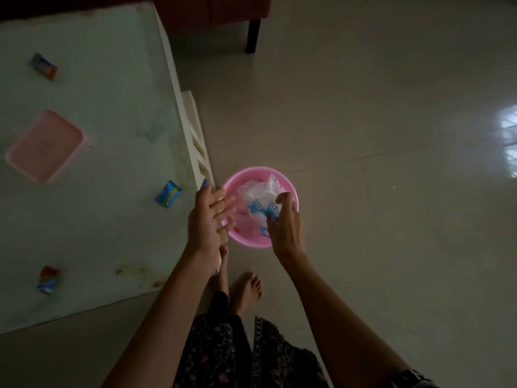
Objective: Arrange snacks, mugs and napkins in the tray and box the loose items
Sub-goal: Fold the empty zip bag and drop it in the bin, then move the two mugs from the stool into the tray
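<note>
Right hand (284, 225) gripping clear wrappers in pink bowl (291, 191), left hand (208, 217) flat open at rim; could tip bowl, spilling contents.

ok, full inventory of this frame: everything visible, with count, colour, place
glass-topped white table: 1, pale, left side.
pink rectangular plastic tray: 1, pink, on the table, left.
small snack packets: 3, on the table; blue-orange one far, blue-yellow one near the right edge, red-blue one near.
round pink plastic basin: 1, pink, on the floor beside the table.
clear and blue plastic wrappers: several, count unclear, inside the basin.
dark furniture leg: 1, black, top centre.
tiled floor: beige, right.
left hand: fingers straight, over the basin's left rim.
right hand: fingers curled over the wrappers; grip unclear.
bare feet: 2, below the basin.
</note>
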Available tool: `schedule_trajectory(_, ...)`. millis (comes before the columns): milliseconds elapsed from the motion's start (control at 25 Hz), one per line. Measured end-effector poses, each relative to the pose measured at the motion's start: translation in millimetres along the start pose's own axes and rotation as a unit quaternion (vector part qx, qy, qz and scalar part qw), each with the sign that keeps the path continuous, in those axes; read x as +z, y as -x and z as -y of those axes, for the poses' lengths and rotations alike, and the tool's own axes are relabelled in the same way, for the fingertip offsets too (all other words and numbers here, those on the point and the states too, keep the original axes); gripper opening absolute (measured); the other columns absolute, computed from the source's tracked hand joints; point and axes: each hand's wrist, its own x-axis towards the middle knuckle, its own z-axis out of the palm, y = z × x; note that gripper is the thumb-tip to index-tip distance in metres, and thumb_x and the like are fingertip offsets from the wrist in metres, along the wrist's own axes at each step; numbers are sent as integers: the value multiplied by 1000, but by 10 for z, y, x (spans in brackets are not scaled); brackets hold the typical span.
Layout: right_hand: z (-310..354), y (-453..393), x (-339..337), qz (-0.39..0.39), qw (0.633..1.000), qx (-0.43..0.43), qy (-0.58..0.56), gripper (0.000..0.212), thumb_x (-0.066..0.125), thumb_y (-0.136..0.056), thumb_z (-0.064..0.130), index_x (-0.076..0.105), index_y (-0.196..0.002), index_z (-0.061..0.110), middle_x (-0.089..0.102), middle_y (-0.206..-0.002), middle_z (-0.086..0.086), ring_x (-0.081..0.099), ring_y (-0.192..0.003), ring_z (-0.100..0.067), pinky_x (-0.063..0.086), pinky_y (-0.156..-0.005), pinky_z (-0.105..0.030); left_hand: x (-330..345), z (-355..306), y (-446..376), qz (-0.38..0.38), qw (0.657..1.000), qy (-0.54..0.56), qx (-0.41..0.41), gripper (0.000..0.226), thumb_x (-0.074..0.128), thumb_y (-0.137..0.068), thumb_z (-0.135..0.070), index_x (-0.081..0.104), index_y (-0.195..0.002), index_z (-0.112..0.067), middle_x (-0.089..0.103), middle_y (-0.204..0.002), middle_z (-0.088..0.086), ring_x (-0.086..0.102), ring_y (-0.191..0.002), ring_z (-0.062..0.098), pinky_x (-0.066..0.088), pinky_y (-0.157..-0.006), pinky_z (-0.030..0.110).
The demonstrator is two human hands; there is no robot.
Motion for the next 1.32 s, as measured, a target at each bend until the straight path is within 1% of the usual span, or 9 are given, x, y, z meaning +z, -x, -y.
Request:
schedule_trajectory(120,-196,-227,323,28,1000,6,12,39,52,-88,-3,42,-125,3,49,-134,-19,55,-116,-36,54,-89,-40,-17,181,-52,-27,999,-16,21,55,27,-93,-50,53,-122,-11,64,-116,8,60,-104,16,47,-84,31)
schedule_trajectory(200,-335,-355,490,150,987,13,56,55,48,-91,4,30,-142,10,15,-157,-17,25,-141,-40,36,-107,-56,-28,287,-70,-23,999,-18,21,52,27,-94,-46,55,-119,-11,65,-112,7,61,-101,15,47,-88,35)
schedule_trajectory(280,-442,-453,527,289,952,48,91,60,44,-95,13,18,-148,20,-14,-159,-12,-1,-145,-41,25,-109,-65,-48,340,-51,-18,1000,-16,19,46,27,-94,-44,58,-112,-15,66,-108,4,61,-101,15,46,-90,38)
schedule_trajectory(360,-467,-499,491,324,936,83,109,54,40,-96,15,24,-147,24,-4,-160,-11,7,-144,-41,28,-109,-64,-87,342,-25,-18,1000,-15,20,42,28,-94,-44,59,-105,-19,67,-108,4,62,-101,17,47,-90,39)
schedule_trajectory(480,-288,-464,354,227,964,61,123,41,44,-96,14,42,-136,14,40,-147,-17,47,-127,-33,42,-99,-41,-163,264,34,-32,999,3,26,41,29,-95,-41,60,-105,-17,66,-109,6,62,-100,18,48,-87,36)
schedule_trajectory(600,119,-269,120,154,983,55,88,34,45,-97,18,50,-130,10,62,-126,-15,63,-100,-27,40,-77,-24,-268,131,170,-62,997,24,49,32,34,-97,-30,57,-108,-11,64,-112,12,62,-94,18,49,-76,26)
schedule_trajectory(800,1217,447,-407,71,997,-21,9,32,45,-98,22,56,-125,9,64,-124,-13,61,-98,-20,35,-78,-18,-576,-243,683,-136,981,44,131,29,44,-94,-14,51,-119,0,62,-119,22,59,-97,22,45,-69,19)
schedule_trajectory(1040,2423,1416,-806,5,986,-138,-98,30,50,-95,20,57,-120,6,67,-110,-17,57,-91,-18,37,-73,-21,-1326,-622,1608,-238,943,48,230,27,48,-92,-13,52,-116,-2,60,-121,22,56,-113,32,42,-103,47)
schedule_trajectory(1320,3582,2565,-550,38,958,-256,-122,34,47,-97,27,50,-128,12,63,-123,-10,59,-110,-24,44,-90,-30,-2527,-997,2759,-345,876,0,337,32,41,-95,-20,50,-124,-9,55,-130,11,51,-118,23,33,-86,17)
